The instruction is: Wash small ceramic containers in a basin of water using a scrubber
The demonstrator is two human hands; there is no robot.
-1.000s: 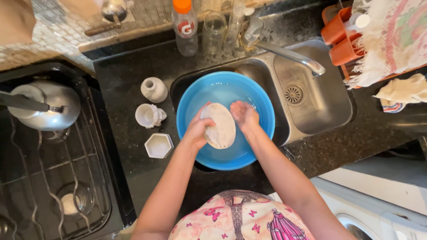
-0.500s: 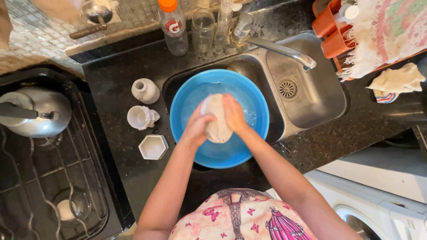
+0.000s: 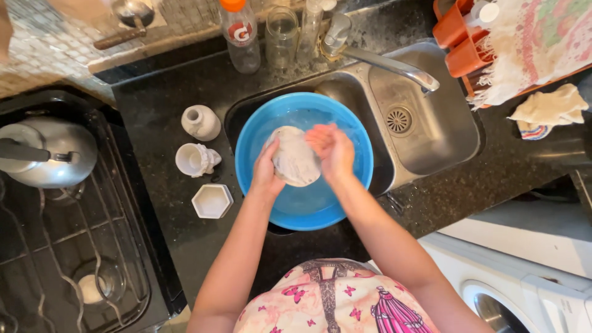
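Observation:
A round blue basin (image 3: 345,126) stands in the left part of a steel sink. Both hands are over its middle. My left hand (image 3: 266,169) grips a pale grey-white rounded object (image 3: 295,157) from its left side, holding it tilted above the basin. My right hand (image 3: 332,151) lies against the object's right side, fingers together, covering part of it. What the object is made of I cannot tell.
Three small white pots (image 3: 200,122) (image 3: 196,160) (image 3: 211,201) stand on the black counter left of the basin. A kettle (image 3: 49,153) sits on the stove at left. Tap (image 3: 394,66), bottles (image 3: 240,34) and a glass stand behind; orange rack (image 3: 459,34) and cloths (image 3: 549,108) at right.
The pale object has tipped and turned between my hands. My right hand has slid from its top over onto its right face.

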